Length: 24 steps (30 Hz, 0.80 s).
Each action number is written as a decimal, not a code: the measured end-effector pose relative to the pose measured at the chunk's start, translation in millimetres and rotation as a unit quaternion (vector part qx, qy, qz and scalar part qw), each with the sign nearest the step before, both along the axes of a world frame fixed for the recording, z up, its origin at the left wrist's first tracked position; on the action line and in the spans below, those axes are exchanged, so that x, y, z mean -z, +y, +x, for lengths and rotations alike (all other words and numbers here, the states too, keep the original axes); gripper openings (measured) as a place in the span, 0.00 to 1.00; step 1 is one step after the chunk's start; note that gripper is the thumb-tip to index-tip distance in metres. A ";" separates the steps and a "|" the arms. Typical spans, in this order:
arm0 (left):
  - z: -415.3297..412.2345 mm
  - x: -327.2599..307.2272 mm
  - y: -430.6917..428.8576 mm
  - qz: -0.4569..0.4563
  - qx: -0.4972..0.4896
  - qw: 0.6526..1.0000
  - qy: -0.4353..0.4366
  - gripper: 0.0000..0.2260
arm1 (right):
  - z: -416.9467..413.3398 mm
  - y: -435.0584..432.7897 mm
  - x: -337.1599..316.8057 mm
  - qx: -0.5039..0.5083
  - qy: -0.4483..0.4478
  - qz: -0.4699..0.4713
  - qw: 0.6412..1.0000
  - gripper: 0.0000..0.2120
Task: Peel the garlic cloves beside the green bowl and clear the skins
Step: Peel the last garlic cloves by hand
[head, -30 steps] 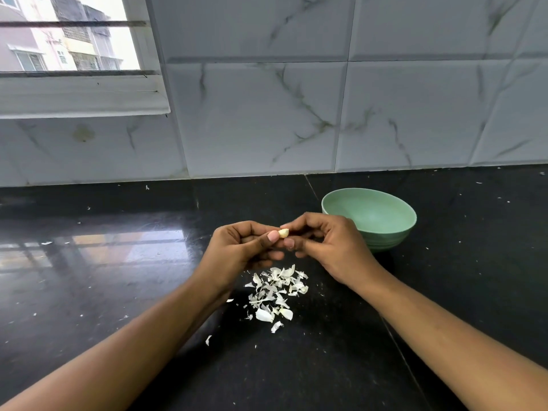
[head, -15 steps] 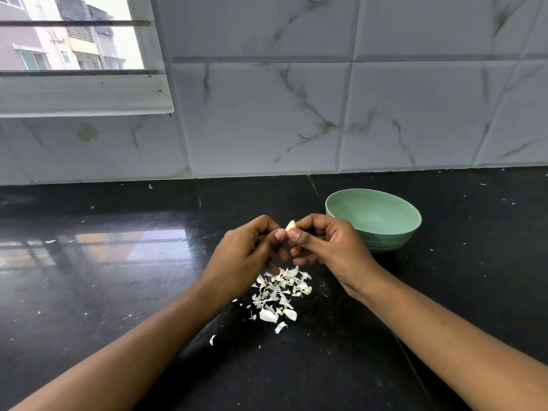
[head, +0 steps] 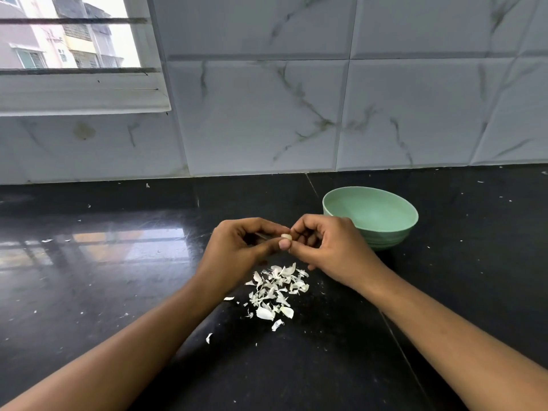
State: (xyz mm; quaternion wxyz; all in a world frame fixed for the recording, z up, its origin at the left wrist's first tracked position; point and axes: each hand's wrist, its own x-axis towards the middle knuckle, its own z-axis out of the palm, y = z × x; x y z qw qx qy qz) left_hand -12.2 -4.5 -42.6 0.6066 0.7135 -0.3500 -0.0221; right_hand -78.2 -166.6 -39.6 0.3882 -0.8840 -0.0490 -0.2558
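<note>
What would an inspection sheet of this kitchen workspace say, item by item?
Surface: black polished counter, glossy, specked with small white bits.
Job's things: garlic clove pinched between left hand and right hand; green bowl upright beyond the right hand, no cloves seen inside; pile of skins below the hands.
Clutter: stray skin flakes around the pile.
Hands: both pinch the clove.
Cables: nothing seen.
Surroundings: marble-look tiled wall; window upper left.

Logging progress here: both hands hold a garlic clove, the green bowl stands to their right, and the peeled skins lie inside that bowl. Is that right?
One slip: the head view shows the garlic skins heaped on the black counter below the hands, not inside the green bowl. The left hand and right hand hold the garlic clove, bowl to their right.
</note>
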 end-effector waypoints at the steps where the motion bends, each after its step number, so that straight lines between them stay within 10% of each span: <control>1: 0.2 -0.7 -0.1 -0.015 0.001 1.000 0.028 0.09 | -0.3 0.2 -0.2 0.000 -0.008 -0.017 1.000 0.06; 14: 0.1 -2.9 -2.8 -0.106 0.032 0.918 0.381 0.04 | 0.3 -0.1 -1.0 -0.026 -0.107 -0.088 0.990 0.05; 20: -5.9 -9.3 0.0 0.002 0.003 0.981 0.195 0.13 | 4.0 -3.6 4.4 -0.030 -0.028 -0.010 0.999 0.06; 24: -9.8 -3.6 -2.3 -0.022 0.038 0.973 0.226 0.08 | 2.2 -2.1 1.0 -0.042 -0.054 -0.016 0.998 0.07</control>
